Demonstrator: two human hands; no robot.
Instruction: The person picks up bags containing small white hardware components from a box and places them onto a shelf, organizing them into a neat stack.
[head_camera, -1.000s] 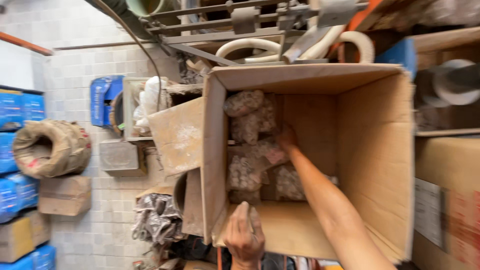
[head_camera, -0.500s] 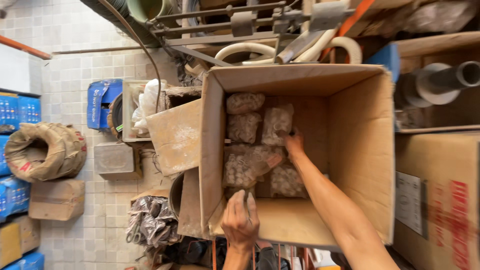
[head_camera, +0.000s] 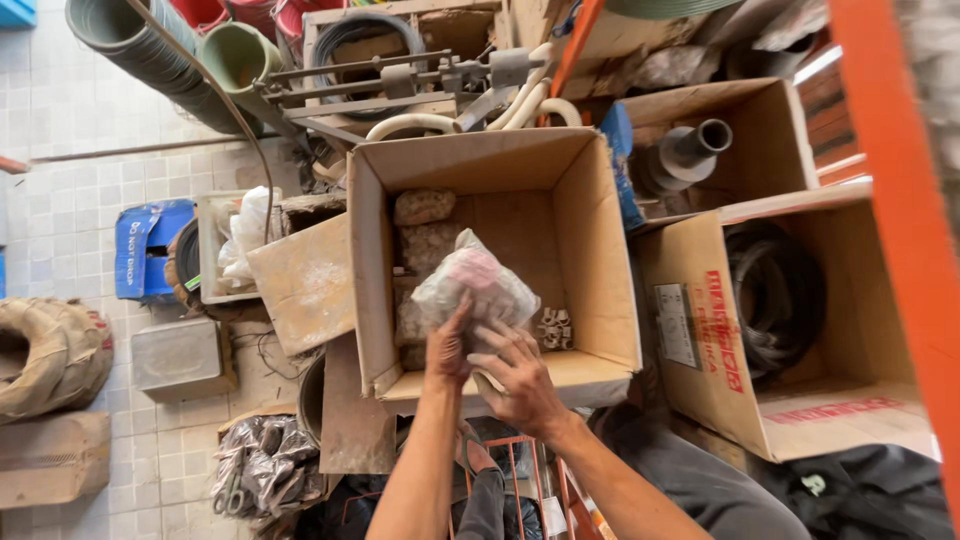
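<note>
Both hands clasp one clear plastic packet (head_camera: 474, 283) above the open cardboard box (head_camera: 600, 300): left hand (head_camera: 447, 347) closed on its near edge, right hand (head_camera: 517, 378) under it. Seemingly lifting out; next needs clearing the rim.

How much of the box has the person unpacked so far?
One clear plastic bag is already lifted above the open cardboard box, gripped by the left hand and right hand. More dusty bags sit stacked along the box's left wall, with small white parts on its floor, so most remains inside.
</note>
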